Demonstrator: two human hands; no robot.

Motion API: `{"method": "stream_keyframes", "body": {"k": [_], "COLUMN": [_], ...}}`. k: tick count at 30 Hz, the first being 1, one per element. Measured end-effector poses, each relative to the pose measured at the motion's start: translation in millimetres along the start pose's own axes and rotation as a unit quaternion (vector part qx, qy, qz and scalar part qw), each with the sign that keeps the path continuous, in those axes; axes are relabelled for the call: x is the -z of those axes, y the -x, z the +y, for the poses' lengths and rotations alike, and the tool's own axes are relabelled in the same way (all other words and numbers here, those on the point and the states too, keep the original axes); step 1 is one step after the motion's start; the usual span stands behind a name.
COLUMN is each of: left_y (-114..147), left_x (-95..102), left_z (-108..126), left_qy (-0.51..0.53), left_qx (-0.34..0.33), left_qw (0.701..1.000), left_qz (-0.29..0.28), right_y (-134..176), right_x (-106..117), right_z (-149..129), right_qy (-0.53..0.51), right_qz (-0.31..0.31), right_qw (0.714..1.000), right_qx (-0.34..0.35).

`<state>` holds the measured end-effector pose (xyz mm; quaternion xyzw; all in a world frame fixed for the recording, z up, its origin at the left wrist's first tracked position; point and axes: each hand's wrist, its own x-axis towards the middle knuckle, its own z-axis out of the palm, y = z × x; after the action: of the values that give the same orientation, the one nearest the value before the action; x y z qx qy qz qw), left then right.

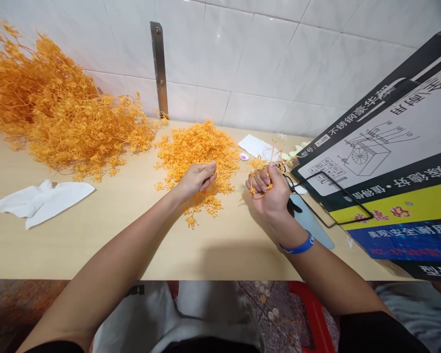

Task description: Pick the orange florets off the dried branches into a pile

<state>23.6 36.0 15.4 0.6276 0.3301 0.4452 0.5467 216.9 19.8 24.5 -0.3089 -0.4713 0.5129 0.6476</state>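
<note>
Several orange plastic flower stems (261, 184) are bunched in my right hand (274, 193), which is closed around them and wears a blue wristband. My left hand (196, 180) is pinched shut on one end of a thin orange stem (235, 171) stretched across to the right fist. Behind and below the left hand lies a heap of small orange plastic flowers (202, 144) on the table. What sits inside the left fingertips is mostly hidden.
A larger orange flower pile (69, 108) fills the back left. A white tissue (40, 201) lies in front of it. At the right lean a printed cardboard box (375, 152) and a light blue phone-like slab (310, 220). A metal bracket (159, 68) stands against the tiled wall.
</note>
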Motion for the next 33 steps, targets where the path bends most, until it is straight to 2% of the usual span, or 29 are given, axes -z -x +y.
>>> {"method": "stream_keyframes", "body": {"k": [5, 8, 11, 13, 17, 19, 20, 22, 24, 28, 33], "left_y": [0.6, -2.3, -6.8, -9.3, -10.5, -9.7, -9.3, -8.4, -7.3, -2.8, 2.7], "left_x": [-0.1, -3.9, -8.2, -4.1, 26.5, 39.3, 41.5, 37.4, 27.8, 18.5, 15.1], "left_z": [4.7, 2.0, -2.1, -3.3, -0.6, 0.6, 0.5, -1.7, -5.4, -10.8, -7.7], "left_qy": [-0.031, -0.026, 0.005, 0.028, 0.047, 0.022, -0.005, -0.07, -0.152, -0.298, -0.329], "left_qx": [-0.03, -0.029, -0.002, 0.02, 0.016, -0.01, -0.028, -0.052, -0.074, -0.12, -0.146], "left_qw": [0.999, 0.998, 0.991, 0.979, 0.932, 0.898, 0.89, 0.904, 0.922, 0.91, 0.913], "left_qz": [-0.004, 0.042, 0.133, 0.202, 0.359, 0.44, 0.456, 0.419, 0.348, 0.263, 0.195], "right_y": [1.1, 6.0, 17.7, 27.9, 45.8, 49.6, 49.8, 47.5, 43.2, 34.5, 25.2], "right_x": [-2.6, -2.3, -1.4, -1.2, -2.5, -2.4, -1.9, 0.0, 1.9, 1.5, -4.6], "right_z": [-6.8, -1.5, 9.1, 12.8, 5.9, 3.1, 3.7, 8.9, 16.9, 27.9, 29.8], "right_qy": [0.006, 0.024, 0.078, 0.144, 0.243, 0.242, 0.232, 0.213, 0.185, 0.114, 0.024], "right_qz": [0.013, -0.016, -0.06, -0.097, -0.207, -0.221, -0.21, -0.18, -0.151, -0.15, -0.145], "right_qw": [0.999, 0.998, 0.992, 0.98, 0.932, 0.923, 0.928, 0.945, 0.963, 0.981, 0.989], "right_qx": [0.038, 0.06, 0.084, 0.1, 0.173, 0.2, 0.202, 0.171, 0.127, 0.056, 0.003]}}
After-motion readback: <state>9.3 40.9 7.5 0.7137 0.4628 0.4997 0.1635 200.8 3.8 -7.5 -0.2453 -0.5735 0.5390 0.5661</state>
